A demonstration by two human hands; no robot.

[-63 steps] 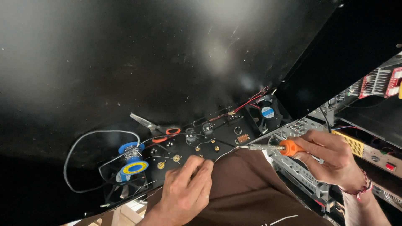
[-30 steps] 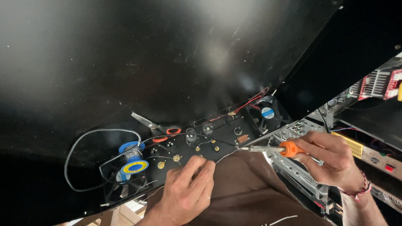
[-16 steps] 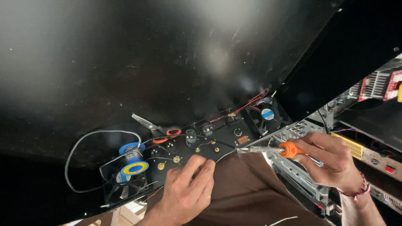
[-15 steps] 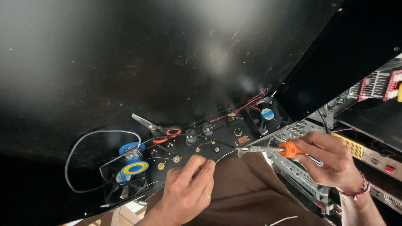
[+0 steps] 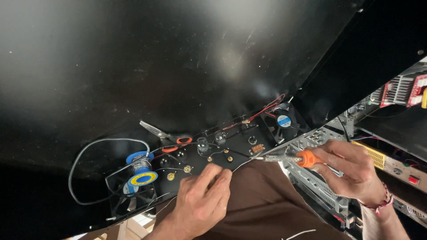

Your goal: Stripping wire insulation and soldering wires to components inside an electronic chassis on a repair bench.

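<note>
A narrow black panel (image 5: 235,146) with knobs, brass terminals and thin wires runs across the lower middle. My left hand (image 5: 202,202) rests at its near edge, fingers pinched on a thin solder wire (image 5: 242,163) that leads toward the panel. My right hand (image 5: 349,171) grips a soldering iron with an orange collar (image 5: 307,158); its metal tip points left and meets the wire's end near a small brown part on the panel. A blue spool of solder (image 5: 140,171) stands on the panel's left end.
Scissors with orange handles (image 5: 167,135) lie behind the panel. A small cooling fan (image 5: 283,121) sits at the right end and another (image 5: 129,195) under the spool. A large black sheet (image 5: 178,62) fills the background. Open metal chassis with circuit boards (image 5: 396,93) stand at right.
Almost nothing has moved. Both hands keep their places, with the iron's tip shifting only very slightly at the same spot.
</note>
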